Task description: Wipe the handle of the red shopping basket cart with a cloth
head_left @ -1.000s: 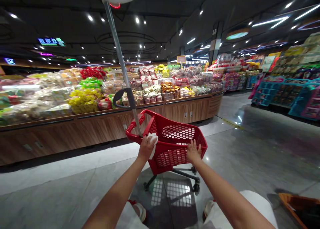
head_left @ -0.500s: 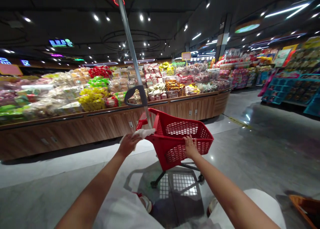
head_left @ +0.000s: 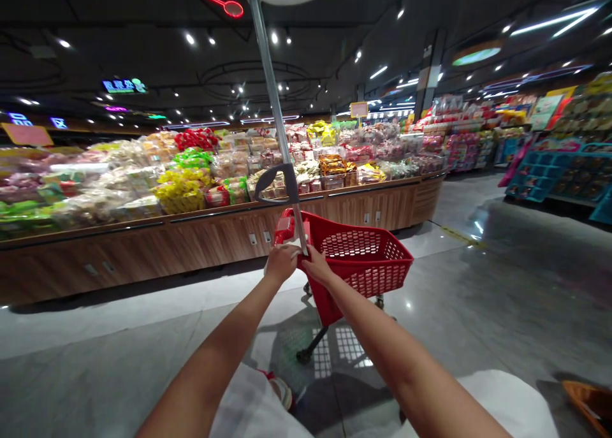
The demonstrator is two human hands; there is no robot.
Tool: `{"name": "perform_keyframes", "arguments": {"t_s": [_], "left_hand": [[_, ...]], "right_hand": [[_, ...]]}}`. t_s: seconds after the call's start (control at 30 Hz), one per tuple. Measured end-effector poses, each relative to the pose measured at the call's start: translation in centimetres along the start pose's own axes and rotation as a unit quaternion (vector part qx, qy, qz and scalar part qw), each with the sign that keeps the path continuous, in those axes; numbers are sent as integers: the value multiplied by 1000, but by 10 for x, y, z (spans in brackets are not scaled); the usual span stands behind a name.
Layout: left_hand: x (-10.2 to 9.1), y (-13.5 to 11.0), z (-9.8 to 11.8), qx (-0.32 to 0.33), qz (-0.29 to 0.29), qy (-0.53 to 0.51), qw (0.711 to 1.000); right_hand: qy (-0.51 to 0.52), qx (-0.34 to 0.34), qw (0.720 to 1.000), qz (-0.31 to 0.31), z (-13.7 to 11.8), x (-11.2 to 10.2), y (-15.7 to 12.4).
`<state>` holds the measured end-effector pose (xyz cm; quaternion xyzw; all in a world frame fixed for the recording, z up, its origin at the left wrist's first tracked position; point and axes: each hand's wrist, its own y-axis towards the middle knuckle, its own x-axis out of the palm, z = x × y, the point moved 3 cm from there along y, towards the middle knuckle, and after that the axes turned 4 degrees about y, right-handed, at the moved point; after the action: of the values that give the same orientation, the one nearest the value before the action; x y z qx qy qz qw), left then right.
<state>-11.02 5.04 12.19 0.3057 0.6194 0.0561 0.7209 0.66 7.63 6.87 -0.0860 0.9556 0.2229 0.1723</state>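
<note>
A red plastic shopping cart (head_left: pixel 363 259) with a perforated basket stands just ahead of me on small wheels, turned at an angle. My left hand (head_left: pixel 282 262) and my right hand (head_left: pixel 318 266) close side by side around its near rim, beside a metal pole (head_left: pixel 276 106). The pole rises from the cart, with a black loop handle (head_left: pixel 277 184) and a white top. A sliver of white shows by my left hand, and the cloth seen earlier is mostly hidden.
Left of the cart runs a long wood-panelled display counter (head_left: pixel 191 253) piled with bagged snacks. Shelves of packaged goods (head_left: pixel 568 170) stand at the right. The floor is polished grey tile. An orange basket (head_left: pixel 590 403) sits at the lower right corner.
My right hand has moved left along the rim to join my left hand. The cart has swung round with them, and the white cloth has largely dropped out of sight.
</note>
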Motion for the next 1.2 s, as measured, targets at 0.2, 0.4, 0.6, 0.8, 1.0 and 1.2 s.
{"name": "perform_keyframes", "arguments": {"t_s": [0.2,0.4,0.6,0.8,1.0,1.2], "left_hand": [[-13,8,5,115,-99,-96,984],[-11,30,-12,60,-49,-77,994],[4,40,-5,-141,120,-96,978],[7,29,29,-55,80,-164,982],[3,23,83,49,61,-182,980],[9,56,69,-78,9,-94,992]], "right_hand": [[35,-10,992,117,9,-30,-30],[139,-33,980,137,20,-67,-61],[88,-34,983,157,34,-108,-75],[-135,-42,933,332,-2,-125,-90],[-339,-17,937,82,-46,-106,-87],[-472,23,880,39,-26,-123,-83]]}}
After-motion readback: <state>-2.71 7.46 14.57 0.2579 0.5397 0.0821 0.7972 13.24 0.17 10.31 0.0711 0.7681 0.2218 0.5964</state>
